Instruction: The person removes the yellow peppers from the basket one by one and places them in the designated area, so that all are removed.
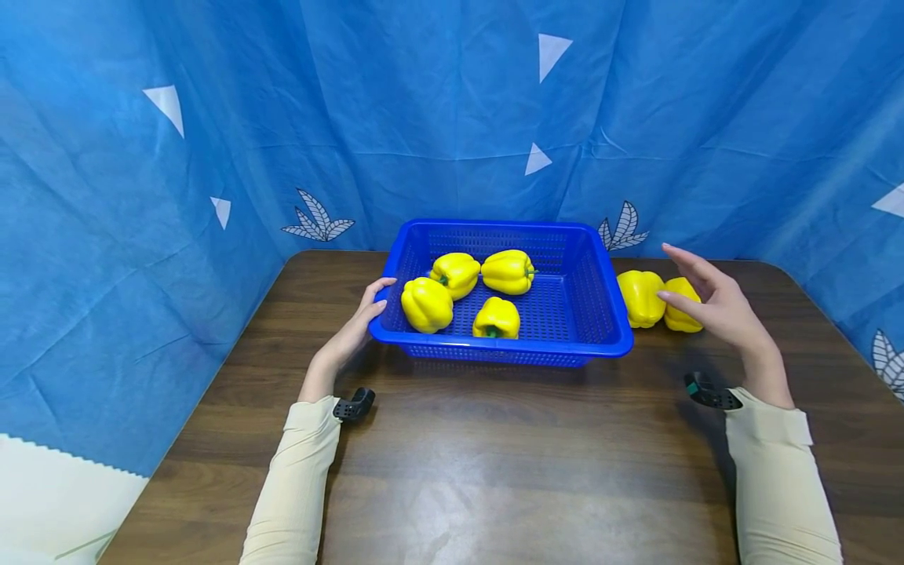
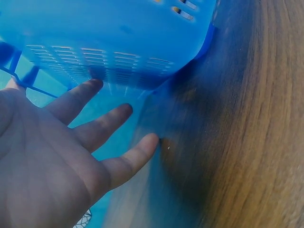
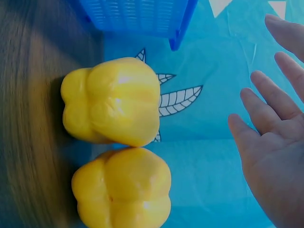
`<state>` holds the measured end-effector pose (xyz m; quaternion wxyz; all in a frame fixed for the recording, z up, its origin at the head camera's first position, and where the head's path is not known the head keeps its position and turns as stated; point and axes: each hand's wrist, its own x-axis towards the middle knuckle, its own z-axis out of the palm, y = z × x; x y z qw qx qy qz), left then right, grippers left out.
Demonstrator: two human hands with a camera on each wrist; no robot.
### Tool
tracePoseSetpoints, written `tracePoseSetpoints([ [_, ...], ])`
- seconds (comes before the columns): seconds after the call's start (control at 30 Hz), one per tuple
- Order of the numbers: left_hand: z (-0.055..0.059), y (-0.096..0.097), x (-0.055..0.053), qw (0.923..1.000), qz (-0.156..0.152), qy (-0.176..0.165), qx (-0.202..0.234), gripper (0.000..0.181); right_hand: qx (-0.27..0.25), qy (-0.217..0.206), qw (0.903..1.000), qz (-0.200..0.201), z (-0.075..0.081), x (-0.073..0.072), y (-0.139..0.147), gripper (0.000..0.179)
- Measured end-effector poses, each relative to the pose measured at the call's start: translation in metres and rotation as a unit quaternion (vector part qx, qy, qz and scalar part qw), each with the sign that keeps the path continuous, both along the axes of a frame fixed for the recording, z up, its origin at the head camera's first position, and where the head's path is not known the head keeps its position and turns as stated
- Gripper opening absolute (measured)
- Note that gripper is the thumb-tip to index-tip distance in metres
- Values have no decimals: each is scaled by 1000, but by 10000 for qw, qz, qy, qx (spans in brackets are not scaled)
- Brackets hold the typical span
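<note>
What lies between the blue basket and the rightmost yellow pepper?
Another yellow pepper lies between the basket and the rightmost pepper; the head view shows it.

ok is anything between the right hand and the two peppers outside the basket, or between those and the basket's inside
Nothing visible stands between the right hand and the two peppers. Between those and the inside of the basket stands its right wall.

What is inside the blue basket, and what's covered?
Four yellow peppers lie in the basket. The front rim hides the lower edge of the nearest pepper, and the peppers cover parts of its floor.
</note>
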<state>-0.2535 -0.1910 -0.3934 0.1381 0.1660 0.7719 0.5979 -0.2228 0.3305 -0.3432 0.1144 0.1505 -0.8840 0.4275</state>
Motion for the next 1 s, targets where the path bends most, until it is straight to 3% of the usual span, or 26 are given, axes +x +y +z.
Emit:
tracePoseSetpoints([
  [0.17, 0, 0, 0, 10000, 5, -1, 11, 49, 51, -65, 10000, 27, 3, 0, -7, 62],
  [0.47, 1, 1, 1, 10000, 3, -62, 46, 50, 119, 214, 9992, 303, 8, 1, -23, 62],
  [1.0, 2, 1, 3, 10000, 15, -81, -22, 49, 653, 174, 9963, 540, 16, -4, -49, 62],
])
